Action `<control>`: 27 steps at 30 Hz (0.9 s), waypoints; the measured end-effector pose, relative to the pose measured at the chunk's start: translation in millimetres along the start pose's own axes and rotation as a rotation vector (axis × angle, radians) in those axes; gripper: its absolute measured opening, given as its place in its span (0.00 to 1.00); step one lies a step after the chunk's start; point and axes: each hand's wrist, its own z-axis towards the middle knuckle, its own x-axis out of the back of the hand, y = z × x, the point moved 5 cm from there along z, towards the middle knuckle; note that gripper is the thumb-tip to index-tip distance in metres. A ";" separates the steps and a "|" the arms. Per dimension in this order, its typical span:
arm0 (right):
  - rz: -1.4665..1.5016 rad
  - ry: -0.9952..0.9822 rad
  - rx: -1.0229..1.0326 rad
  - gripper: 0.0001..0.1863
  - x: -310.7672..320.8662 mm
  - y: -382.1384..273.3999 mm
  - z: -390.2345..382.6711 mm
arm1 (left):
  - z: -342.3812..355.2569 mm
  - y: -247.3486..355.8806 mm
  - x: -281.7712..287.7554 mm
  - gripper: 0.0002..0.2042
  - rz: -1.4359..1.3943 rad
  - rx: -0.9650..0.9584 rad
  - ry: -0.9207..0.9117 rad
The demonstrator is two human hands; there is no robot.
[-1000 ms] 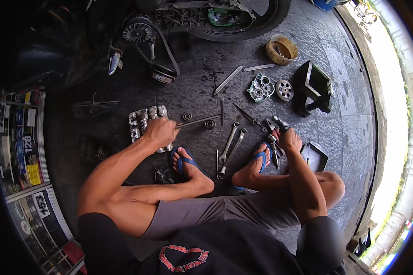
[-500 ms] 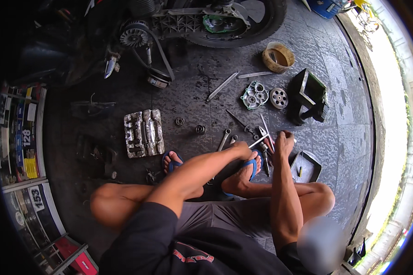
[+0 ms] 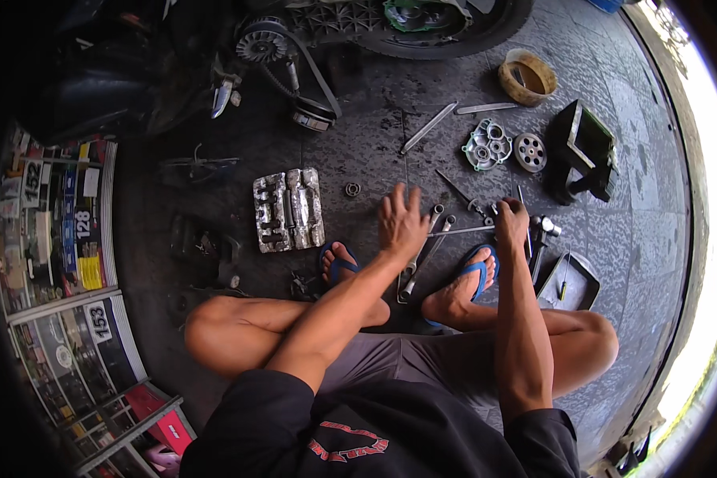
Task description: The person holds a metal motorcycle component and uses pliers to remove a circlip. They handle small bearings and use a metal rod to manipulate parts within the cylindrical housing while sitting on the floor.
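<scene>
My left hand [image 3: 404, 225] is over the floor with its fingers spread, just right of a small ring-shaped metal part [image 3: 353, 190]. What lies under its fingers is hidden. My right hand [image 3: 512, 224] has its fingers curled in; whatever they hold is hidden. A long thin metal rod [image 3: 462, 232] stretches between the two hands, its right end meeting the right hand; whether that hand grips it I cannot make out. Below the rod, two spanners [image 3: 427, 253] lie between my feet. A pointed metal shaft [image 3: 454, 187] and small parts lie just beyond the right hand.
A metal block [image 3: 289, 210] lies left. Farther off are a gear cover [image 3: 487, 145], a perforated disc [image 3: 530, 152], a round tub [image 3: 527, 78] and a black box [image 3: 588, 151]. A hammer [image 3: 545, 229] and a tray [image 3: 591, 291] sit right. A partly dismantled motorbike [image 3: 350, 24] stands ahead.
My left hand has left the tools by my right foot and moved forward and left, its fingers spreading. The rod has swung flatter. My view has shifted too.
</scene>
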 end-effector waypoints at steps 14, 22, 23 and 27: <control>-0.091 -0.189 0.011 0.17 -28.1 12.8 -2.2 | 29.0 -107.3 -50.7 0.20 -0.420 0.131 -0.449; -0.356 -0.588 0.572 0.34 -105.2 -2.2 -71.1 | -8.7 -106.0 -67.8 0.13 -1.605 0.681 -0.716; -0.353 -0.599 0.583 0.34 -111.9 -4.7 -78.6 | -11.3 -103.6 -69.4 0.12 -1.658 0.711 -0.716; -0.314 -0.663 0.403 0.30 -125.8 -7.0 -93.8 | -23.7 -107.9 -85.1 0.09 -1.806 0.930 -0.612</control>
